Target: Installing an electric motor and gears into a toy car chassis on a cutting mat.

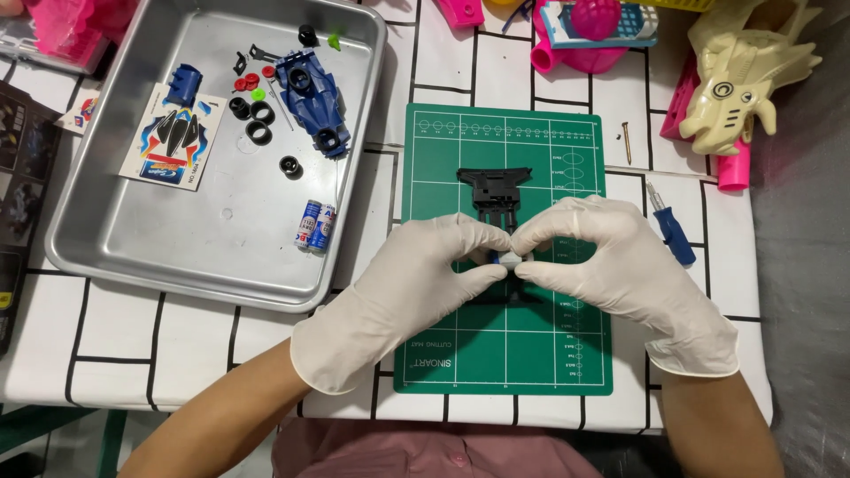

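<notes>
Both gloved hands meet mid-mat: left hand (416, 283) and right hand (611, 265) are pinched fingertip to fingertip on a small blue-white part (507, 258), fingers curled tight around it, most of it hidden. Black chassis (495, 188) lies on the green mat (505, 354) just at 12 o'clock from the hands, its near end running under the fingertips; can't tell if it's touching the part. Mat's near half and its 12 o'clock strip are bare, so there's room fore and aft; mat's near edge sits close to the table edge at 6. Tray (133, 257) butts near the mat's left edge at 9–10 o'clock. In it: blue car body (312, 97) at its far right, loose black tyres (258, 122) and red bits (246, 83) beside it, sticker sheet (173, 137) to the left with a blue piece (185, 82) on its top edge, two batteries (316, 226) near the right wall. Tray's near half is bare metal. Blue screwdriver (671, 228) lies just off the mat's right edge at 2–3 o'clock, a screw (627, 140) beyond it. Cream toy (744, 71) and pink toys (575, 35) crowd the far edge at 1–2.
</notes>
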